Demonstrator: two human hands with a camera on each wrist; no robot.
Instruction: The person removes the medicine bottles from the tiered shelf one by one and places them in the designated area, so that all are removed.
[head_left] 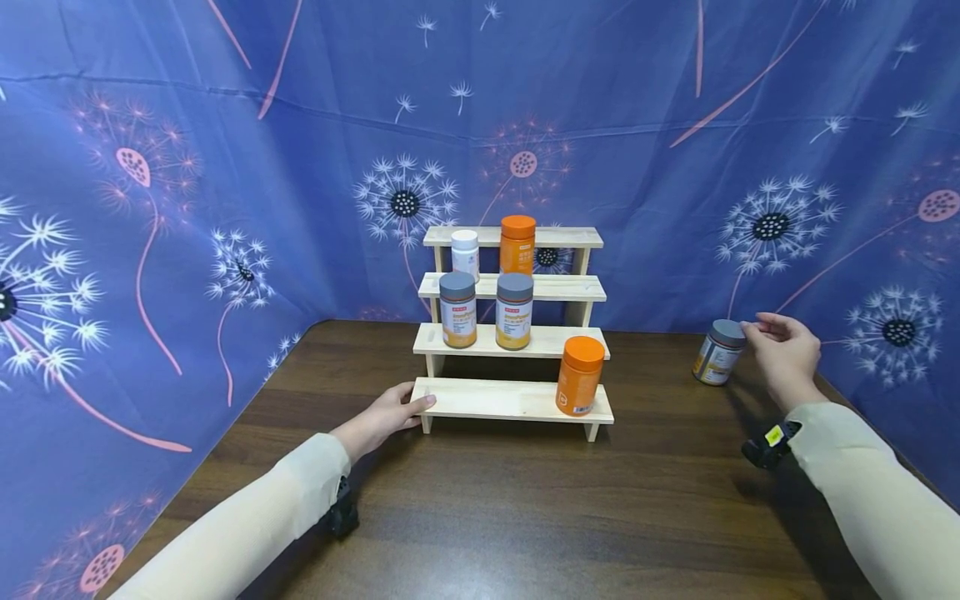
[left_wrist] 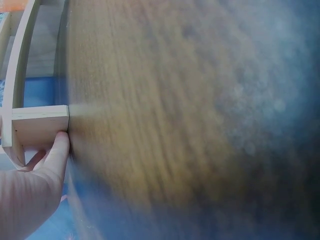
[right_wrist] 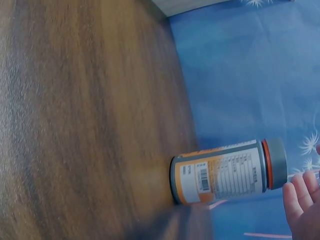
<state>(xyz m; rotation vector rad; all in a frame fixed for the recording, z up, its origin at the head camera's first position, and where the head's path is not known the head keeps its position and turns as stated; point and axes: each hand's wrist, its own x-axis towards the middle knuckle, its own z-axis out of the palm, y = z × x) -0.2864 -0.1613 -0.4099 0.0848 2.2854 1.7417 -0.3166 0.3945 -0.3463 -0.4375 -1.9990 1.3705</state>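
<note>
My left hand (head_left: 386, 417) grips the left end of the lowest shelf of a pale wooden four-step display rack (head_left: 487, 398). In the left wrist view, a fingertip lies against the rack's end support (left_wrist: 42, 131). Far to the right, a grey-lidded supplement jar (head_left: 717, 354) with a white and orange label stands upright on the table. Beside its lid is my right hand (head_left: 787, 358), holding nothing. The right wrist view shows relaxed fingers (right_wrist: 300, 192) right at the edge of the grey lid (right_wrist: 278, 164).
An orange jar (head_left: 577, 379) stands on the lowest step's right end. Two grey-lidded jars (head_left: 458, 312) occupy the second step. On the third are a white bottle (head_left: 465, 254) and another orange jar (head_left: 517, 250). Blue dandelion-print cloth (head_left: 637, 208) hangs behind the brown table (head_left: 525, 517).
</note>
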